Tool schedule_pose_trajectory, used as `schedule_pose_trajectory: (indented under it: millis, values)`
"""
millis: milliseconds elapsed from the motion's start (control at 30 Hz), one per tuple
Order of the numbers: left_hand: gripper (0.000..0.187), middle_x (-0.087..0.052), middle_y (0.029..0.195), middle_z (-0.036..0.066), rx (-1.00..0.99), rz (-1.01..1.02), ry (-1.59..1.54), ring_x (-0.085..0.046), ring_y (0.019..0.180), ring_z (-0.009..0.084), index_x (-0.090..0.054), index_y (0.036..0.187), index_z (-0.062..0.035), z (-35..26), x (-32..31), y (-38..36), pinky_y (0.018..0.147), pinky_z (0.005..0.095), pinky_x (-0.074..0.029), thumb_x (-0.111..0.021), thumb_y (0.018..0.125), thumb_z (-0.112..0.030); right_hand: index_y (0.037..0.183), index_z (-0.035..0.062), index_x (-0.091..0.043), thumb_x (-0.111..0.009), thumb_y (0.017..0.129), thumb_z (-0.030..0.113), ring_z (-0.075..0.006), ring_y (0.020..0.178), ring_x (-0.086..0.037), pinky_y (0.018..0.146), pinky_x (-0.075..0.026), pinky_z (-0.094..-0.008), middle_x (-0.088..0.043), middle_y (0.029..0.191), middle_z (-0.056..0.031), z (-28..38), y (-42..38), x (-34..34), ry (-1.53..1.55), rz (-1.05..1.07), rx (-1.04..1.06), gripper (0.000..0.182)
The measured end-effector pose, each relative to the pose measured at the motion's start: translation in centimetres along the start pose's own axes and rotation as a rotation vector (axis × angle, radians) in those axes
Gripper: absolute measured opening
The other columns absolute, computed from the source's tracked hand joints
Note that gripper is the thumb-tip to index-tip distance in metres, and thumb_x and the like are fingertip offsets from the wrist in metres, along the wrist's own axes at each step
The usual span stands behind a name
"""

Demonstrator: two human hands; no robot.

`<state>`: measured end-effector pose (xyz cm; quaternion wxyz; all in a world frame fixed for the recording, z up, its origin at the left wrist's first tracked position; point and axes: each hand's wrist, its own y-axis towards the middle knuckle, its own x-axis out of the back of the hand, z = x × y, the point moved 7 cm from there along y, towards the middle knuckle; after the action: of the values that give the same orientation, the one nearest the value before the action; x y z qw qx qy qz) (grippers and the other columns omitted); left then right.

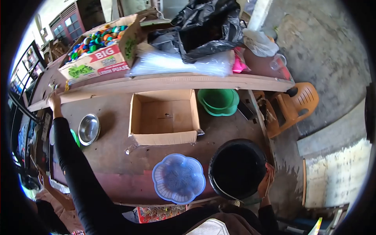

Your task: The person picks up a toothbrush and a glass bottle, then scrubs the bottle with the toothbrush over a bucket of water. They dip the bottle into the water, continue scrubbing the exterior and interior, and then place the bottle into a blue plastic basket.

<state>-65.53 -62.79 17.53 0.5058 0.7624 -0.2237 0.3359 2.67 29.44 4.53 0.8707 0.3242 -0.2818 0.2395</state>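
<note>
At the far left, my left hand (pixel 55 102) reaches to the edge of the raised wooden shelf (pixel 168 83), its fingers drawn together by some small shiny items (pixel 53 85). What they hold, if anything, is too small to make out. On the lower right, my right hand (pixel 266 181) is closed on the rim of a black bucket (pixel 238 168), whose dark inside shows no detail. Beside the bucket sits a blue flower-shaped plastic basket (pixel 179 178). An open cardboard box (pixel 164 138) stands behind it, with a tiny dark object inside.
A metal bowl (pixel 89 129) and green basins (pixel 218 102) stand on the table. The shelf holds a carton of colourful bottle caps (pixel 98 41), clear plastic bags (pixel 180 62) and a black plastic bag (pixel 196 29). An orange chair (pixel 293 107) is right; another person's hand (pixel 45 182) is lower left.
</note>
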Motion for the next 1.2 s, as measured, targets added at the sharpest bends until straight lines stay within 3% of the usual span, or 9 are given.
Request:
schedule_pose_trajectory:
  millis: [333,467,567,667,800,900,967,1067,1200]
  values:
    - [0.024,-0.071,0.093,0.013,0.048,-0.113,0.023,-0.068,0.086,0.0315,-0.075,0.096,-0.0167,1.6,-1.3,1.1,0.076,0.042,-0.052,-0.061,0.081,-0.029,0.11,0.0011,-0.062,-0.039,0.093,-0.003,-0.0264,0.108,-0.057,0.093,-0.045,-0.0341,-0.06,0.115,-0.0123,0.1,0.0,0.0,0.055,-0.002,-0.047,0.028]
    - [0.024,-0.068,0.093,0.02,-0.258,-0.046,0.187,-0.065,0.086,0.0388,-0.072,0.095,-0.0086,-1.9,-1.6,1.7,0.076,0.048,-0.05,-0.058,0.083,-0.024,0.109,0.0004,-0.062,-0.04,0.092,-0.005,-0.0269,0.108,-0.057,0.093,-0.045,-0.0345,-0.061,0.114,-0.0128,0.7,0.0,0.4,0.02,-0.009,-0.055,0.029]
    - [0.024,-0.067,0.091,0.022,-0.275,0.018,0.152,-0.065,0.086,0.0391,-0.071,0.09,-0.0027,-0.7,-4.6,3.2,0.075,0.0484,-0.05,-0.058,0.083,-0.022,0.107,-0.0001,-0.063,-0.041,0.091,-0.006,-0.0278,0.108,-0.057,0.094,-0.044,-0.0357,-0.062,0.113,-0.0136,0.9,0.2,0.7,0.008,-0.024,0.025,0.028]
    - [0.024,-0.066,0.085,0.024,-0.236,0.05,0.24,-0.065,0.083,0.0388,-0.067,0.086,-0.0023,0.3,-5.1,3.1,0.07,0.0491,-0.05,-0.057,0.081,-0.024,0.106,-0.0006,-0.063,-0.041,0.09,-0.007,-0.0291,0.108,-0.057,0.094,-0.044,-0.0364,-0.062,0.112,-0.0149,1.3,0.5,0.4,0.048,-0.024,0.057,0.028]
    - [0.035,-0.068,0.091,0.019,-0.244,-0.012,0.298,-0.066,0.085,0.0355,-0.069,0.087,-0.0042,-0.8,-4.5,0.6,0.069,0.0469,-0.052,-0.06,0.088,-0.038,0.107,-0.0014,-0.062,-0.04,0.092,-0.003,-0.0302,0.107,-0.057,0.094,-0.044,-0.0371,-0.061,0.112,-0.0163,0.0,0.0,0.0,0.043,-0.006,0.032,0.027]
    - [0.033,-0.069,0.095,0.015,-0.218,0.066,0.402,-0.067,0.087,0.0323,-0.069,0.092,-0.0068,-4.1,-1.7,-2.0,0.072,0.0431,-0.054,-0.061,0.087,-0.038,0.108,-0.003,-0.062,-0.039,0.094,0.0,-0.0303,0.107,-0.057,0.094,-0.044,-0.0376,-0.061,0.112,-0.0169,-0.5,-0.6,-0.3,0.052,-0.004,0.049,0.027]
    - [0.029,-0.069,0.097,0.016,-0.176,0.054,0.307,-0.067,0.089,0.0332,-0.07,0.093,-0.0072,-3.4,-2.4,-1.4,0.073,0.0429,-0.054,-0.066,0.08,-0.034,0.108,-0.0038,-0.061,-0.038,0.096,0.002,-0.0303,0.107,-0.057,0.094,-0.044,-0.0379,-0.061,0.112,-0.0172,-0.8,-0.3,-0.4,0.058,-0.006,0.107,0.027]
    - [0.024,-0.068,0.104,0.016,-0.129,0.002,0.167,-0.063,0.1,0.0359,-0.069,0.094,-0.0081,-8.7,4.5,-5.2,0.088,0.0453,-0.048,-0.061,0.079,-0.025,0.111,-0.0027,-0.06,-0.038,0.097,0.003,-0.0302,0.109,-0.056,0.096,-0.043,-0.0386,-0.06,0.115,-0.0159,-0.3,-0.1,-0.4,0.012,0.014,0.093,0.027]
    - [0.028,-0.068,0.106,0.014,0.017,0.061,0.121,-0.063,0.101,0.0346,-0.07,0.097,-0.0083,-10.1,6.7,-6.2,0.091,0.044,-0.047,-0.057,0.081,-0.027,0.112,-0.0024,-0.059,-0.037,0.098,0.005,-0.0307,0.109,-0.056,0.097,-0.042,-0.0396,-0.06,0.114,-0.0163,0.1,-0.3,-0.4,-0.026,0.018,0.071,0.028]
